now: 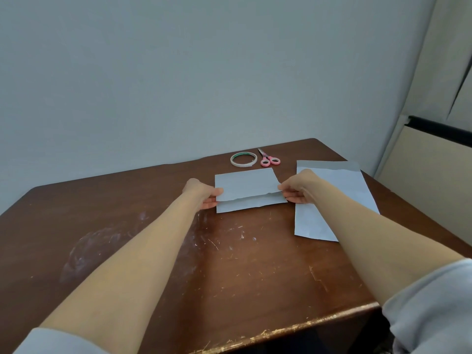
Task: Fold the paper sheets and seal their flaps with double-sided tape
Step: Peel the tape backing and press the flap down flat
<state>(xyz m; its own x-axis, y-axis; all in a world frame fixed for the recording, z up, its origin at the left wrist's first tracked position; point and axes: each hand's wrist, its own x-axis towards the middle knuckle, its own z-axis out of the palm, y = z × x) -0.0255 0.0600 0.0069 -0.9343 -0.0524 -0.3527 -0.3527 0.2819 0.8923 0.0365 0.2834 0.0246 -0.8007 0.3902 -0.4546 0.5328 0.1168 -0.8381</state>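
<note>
Forearms stretch forward over the bench (153,251); my left hand (201,194) pinches the folded sheet (246,185) at its left edge, my right hand (296,190) at its right edge, fingers (293,199) curled on the flap; sheet lies mid-bench, before the tape roll (243,159) and scissors (269,159).

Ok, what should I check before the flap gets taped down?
1. Left hand and right hand pinch the folded sheet at its sides: ok.
2. Edge of the flap runs straight: not ok, it looks wavy.
3. Tape roll lies on the table beyond the sheet: ok.
4. Scissors lie beside the roll: ok.
5. Tape already on the flap: cannot tell.
</note>
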